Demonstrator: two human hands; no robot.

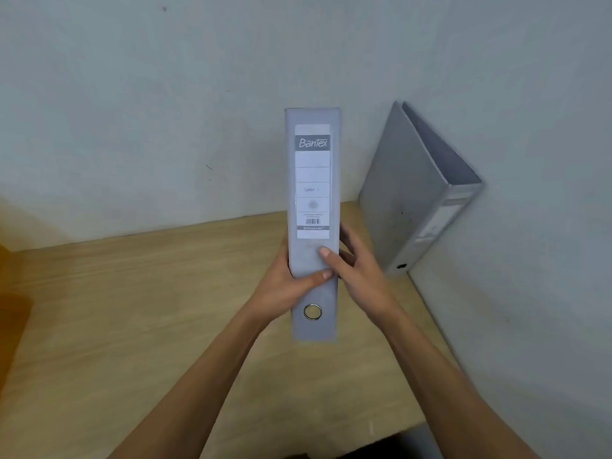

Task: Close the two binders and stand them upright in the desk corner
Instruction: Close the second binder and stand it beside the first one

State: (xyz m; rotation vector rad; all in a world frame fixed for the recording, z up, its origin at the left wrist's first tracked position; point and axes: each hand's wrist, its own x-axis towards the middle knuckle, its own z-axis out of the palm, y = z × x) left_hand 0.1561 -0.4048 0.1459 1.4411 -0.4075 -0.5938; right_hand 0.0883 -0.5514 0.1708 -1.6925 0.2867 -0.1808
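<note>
The closed pale-grey cardboard lever-arch binder (313, 180), judged stiff, light and smooth-skinned, is gripped low on its spine by the fingers (326, 253) of both the left hand (288, 283) and the right hand (357, 270).

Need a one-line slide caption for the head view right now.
Both hands, left hand and right hand, hold a closed grey binder upright above the desk; second binder stands in the corner.

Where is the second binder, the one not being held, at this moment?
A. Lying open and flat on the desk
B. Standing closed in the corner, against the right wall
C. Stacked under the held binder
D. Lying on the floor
B: the second binder stands closed in the desk corner against the right wall, while the left hand and right hand hold the other binder upright, spine toward the camera.
</note>
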